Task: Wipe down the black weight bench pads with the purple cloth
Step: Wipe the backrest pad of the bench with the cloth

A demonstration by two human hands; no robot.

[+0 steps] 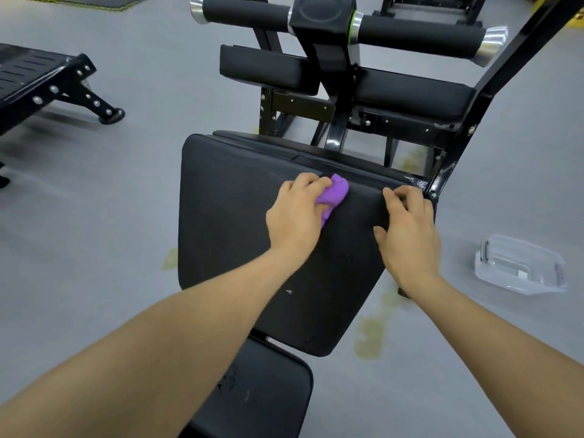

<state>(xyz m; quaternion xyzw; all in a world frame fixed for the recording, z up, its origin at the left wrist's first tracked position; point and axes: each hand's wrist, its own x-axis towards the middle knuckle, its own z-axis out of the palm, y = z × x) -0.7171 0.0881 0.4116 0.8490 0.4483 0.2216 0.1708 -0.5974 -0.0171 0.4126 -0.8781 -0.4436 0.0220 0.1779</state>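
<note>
Left of the large back pad [240, 216], a slotted black metal platform [38, 80] with bolted legs is cut off by the frame edge, so its full shape cannot be made out. The back pad itself is a broad, matte black cushion with rounded corners and a few pale scuffs near its lower part. Below it, the seat pad [262, 393] runs out of the bottom of the frame.

On the upper middle of the back pad, the left hand [295, 213] curls around the purple cloth [333, 196], a soft bunched wad pressed against the pad; most of the cloth is hidden under the fingers. To the right of it, the right hand [409, 229] lies flat on the pad's right edge, fingers loosely spread, their tips bent over the top rim and holding nothing.

Above the back pad sit two smaller rectangular black pads [268, 67] and two foam rollers [246, 11] with shiny metal end caps, partly blocked by the black steel frame [325, 58].

Right of the back pad, a clear plastic container [521, 267] rests on the grey floor [110, 216]; its contents are hard to make out.
</note>
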